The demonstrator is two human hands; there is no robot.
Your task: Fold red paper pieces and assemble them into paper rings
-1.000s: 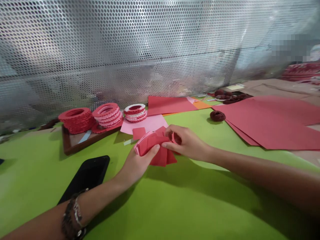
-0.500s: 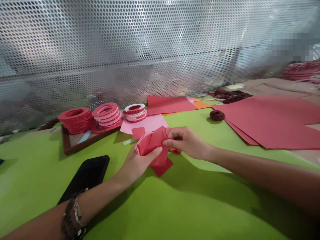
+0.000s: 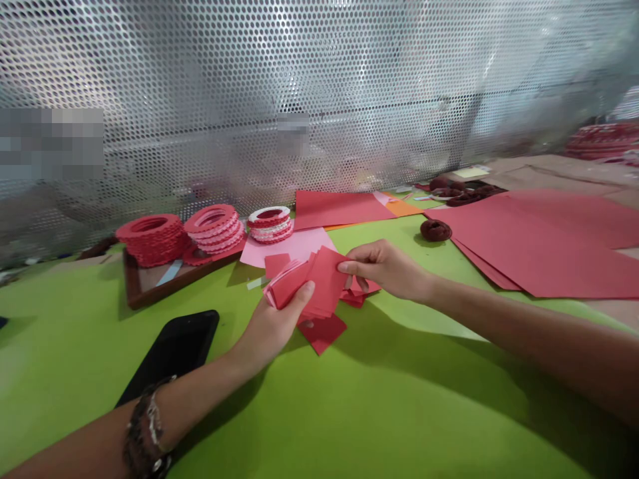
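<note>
A fanned bundle of red and pink paper pieces (image 3: pixel 323 283) is gripped in my left hand (image 3: pixel 279 319), thumb on top. My right hand (image 3: pixel 384 269) pinches the right corner of one red piece at the bundle's edge, its thumb and index finger closed on it. Under the bundle, a red paper square (image 3: pixel 325 334) lies on the green tabletop (image 3: pixel 324 412). More red pieces (image 3: pixel 357 294) lie below my right hand, partly hidden by it. Behind the bundle is a small red square (image 3: pixel 277 265) near a pink sheet (image 3: pixel 312 245).
Stacks of scalloped red and pink rings (image 3: pixel 152 239) stand in a brown tray (image 3: pixel 134 293). A black phone (image 3: pixel 172 352) lies at left. Large red sheets (image 3: pixel 544 246) lie at right, beside a dark red roll (image 3: pixel 436 230). Behind rises a perforated metal screen (image 3: pixel 319 80).
The paper bundle has spread into a wider fan. My right hand has moved slightly right and up with the corner of a red piece. More red pieces show below it.
</note>
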